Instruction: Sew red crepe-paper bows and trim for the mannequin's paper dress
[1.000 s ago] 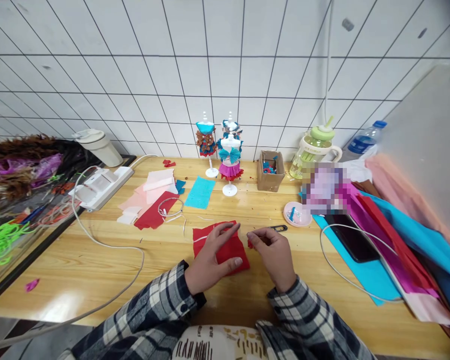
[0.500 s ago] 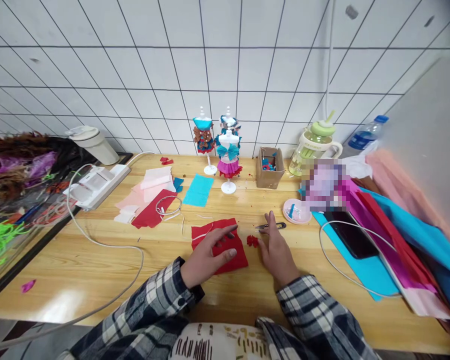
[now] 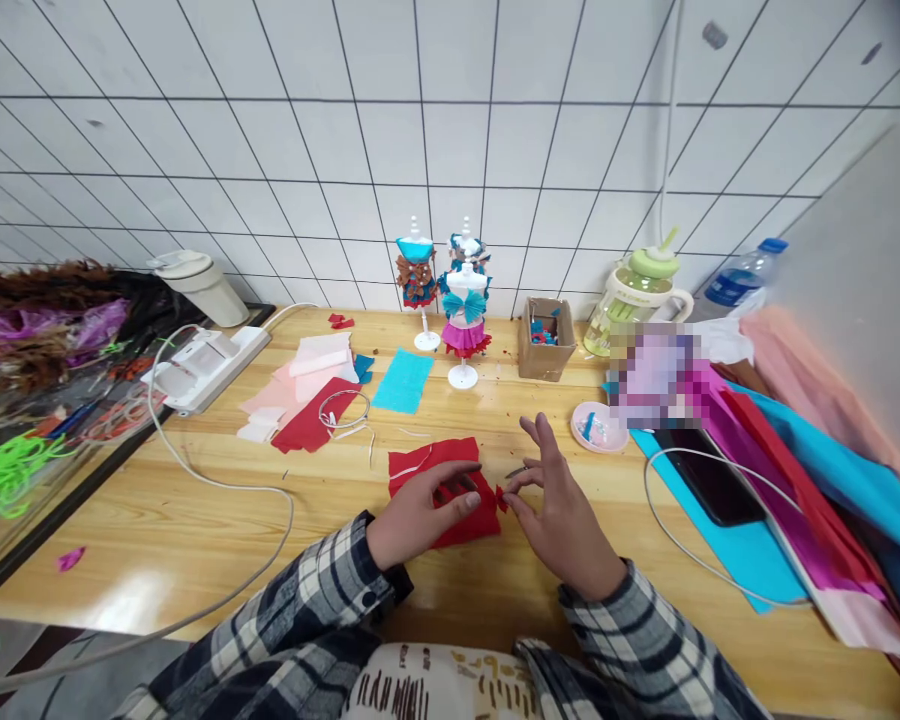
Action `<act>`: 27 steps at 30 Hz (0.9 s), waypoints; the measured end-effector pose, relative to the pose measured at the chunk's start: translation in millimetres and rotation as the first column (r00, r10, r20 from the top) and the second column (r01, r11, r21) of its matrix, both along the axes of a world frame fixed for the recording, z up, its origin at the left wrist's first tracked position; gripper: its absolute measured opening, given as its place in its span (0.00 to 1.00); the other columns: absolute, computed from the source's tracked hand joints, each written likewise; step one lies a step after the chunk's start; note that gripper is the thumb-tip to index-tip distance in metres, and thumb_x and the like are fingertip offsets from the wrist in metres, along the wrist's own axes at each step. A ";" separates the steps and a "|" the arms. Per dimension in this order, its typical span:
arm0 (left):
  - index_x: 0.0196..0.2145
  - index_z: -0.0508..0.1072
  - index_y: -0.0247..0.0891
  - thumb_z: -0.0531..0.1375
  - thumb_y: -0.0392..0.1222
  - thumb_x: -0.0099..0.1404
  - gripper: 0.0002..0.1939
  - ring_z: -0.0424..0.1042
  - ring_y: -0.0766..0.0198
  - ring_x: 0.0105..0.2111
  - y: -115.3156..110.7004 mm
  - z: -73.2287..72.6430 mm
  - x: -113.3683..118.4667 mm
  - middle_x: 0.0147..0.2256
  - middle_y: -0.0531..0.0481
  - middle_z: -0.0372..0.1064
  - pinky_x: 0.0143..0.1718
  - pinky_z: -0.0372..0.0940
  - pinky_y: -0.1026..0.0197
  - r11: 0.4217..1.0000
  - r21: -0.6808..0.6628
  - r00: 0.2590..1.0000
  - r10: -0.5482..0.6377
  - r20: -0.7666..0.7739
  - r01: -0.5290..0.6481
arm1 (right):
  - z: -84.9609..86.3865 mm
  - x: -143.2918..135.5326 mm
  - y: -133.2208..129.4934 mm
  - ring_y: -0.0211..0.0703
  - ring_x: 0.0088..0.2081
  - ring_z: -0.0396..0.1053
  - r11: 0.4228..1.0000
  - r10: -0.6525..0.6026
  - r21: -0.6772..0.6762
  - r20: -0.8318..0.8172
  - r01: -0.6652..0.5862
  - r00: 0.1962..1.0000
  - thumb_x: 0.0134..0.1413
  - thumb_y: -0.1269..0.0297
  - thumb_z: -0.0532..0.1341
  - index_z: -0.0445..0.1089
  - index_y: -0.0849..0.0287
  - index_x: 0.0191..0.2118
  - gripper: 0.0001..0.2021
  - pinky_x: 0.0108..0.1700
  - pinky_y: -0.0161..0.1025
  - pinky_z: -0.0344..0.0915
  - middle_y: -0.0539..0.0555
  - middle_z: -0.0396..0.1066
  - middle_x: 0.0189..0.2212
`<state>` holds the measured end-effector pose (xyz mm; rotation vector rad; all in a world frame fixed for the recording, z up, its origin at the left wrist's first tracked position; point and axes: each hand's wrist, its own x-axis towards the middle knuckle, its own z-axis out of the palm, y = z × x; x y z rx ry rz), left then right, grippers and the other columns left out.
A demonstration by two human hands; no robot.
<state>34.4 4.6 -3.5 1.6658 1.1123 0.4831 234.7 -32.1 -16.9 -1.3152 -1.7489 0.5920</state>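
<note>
My left hand (image 3: 424,510) rests over a red cloth piece (image 3: 469,530) on the wooden table, its fingers apart and curved. To its right, my right hand (image 3: 562,510) pinches a small red fabric piece (image 3: 501,498) between thumb and index finger, the other fingers raised. A dark pair of small snips (image 3: 521,472) lies partly hidden behind my right hand. A thin white strip (image 3: 420,463) lies on the upper left of the red cloth.
Small dressed mannequins (image 3: 465,310) stand at the back, beside a cardboard box (image 3: 546,340). A pink dish (image 3: 600,428), phone (image 3: 709,475) and coloured fabrics (image 3: 802,470) lie right. A power strip (image 3: 210,365), cable and fabric scraps (image 3: 319,415) are left.
My right hand has closed its thumb and index finger on the small red piece, which lay on the table beside it before. The view has shifted slightly.
</note>
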 end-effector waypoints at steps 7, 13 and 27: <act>0.36 0.76 0.36 0.61 0.51 0.60 0.15 0.71 0.59 0.38 1.6 5.2 -0.7 0.37 0.46 0.74 0.42 0.63 0.58 0.997 0.018 0.996 -0.073 -0.042 0.074 | 25.6 -12.2 1.0 0.36 0.32 0.71 0.990 0.138 -0.023 0.093 -0.136 0.986 0.54 0.76 0.55 0.33 0.46 0.68 0.42 0.46 0.45 0.71 0.60 0.44 0.65; 0.30 0.74 0.35 0.61 0.46 0.58 0.10 0.67 0.62 0.33 2.1 4.1 -5.3 0.31 0.48 0.72 0.37 0.62 0.61 1.000 0.030 1.000 0.005 0.014 -0.005 | 37.1 -16.0 -2.0 0.43 0.43 0.70 0.998 0.036 0.045 0.085 -0.040 0.996 0.53 0.71 0.59 0.51 0.51 0.64 0.33 0.53 0.50 0.66 0.60 0.36 0.67; 0.28 0.71 0.36 0.60 0.43 0.58 0.07 0.66 0.62 0.33 -3.7 21.9 -3.1 0.29 0.50 0.69 0.36 0.60 0.61 0.979 0.186 0.992 0.098 -0.078 -0.082 | 35.2 -32.0 -11.0 0.56 0.57 0.59 0.973 -0.141 0.222 0.325 0.069 0.935 0.56 0.68 0.57 0.70 0.56 0.35 0.05 0.55 0.59 0.56 0.56 0.45 0.66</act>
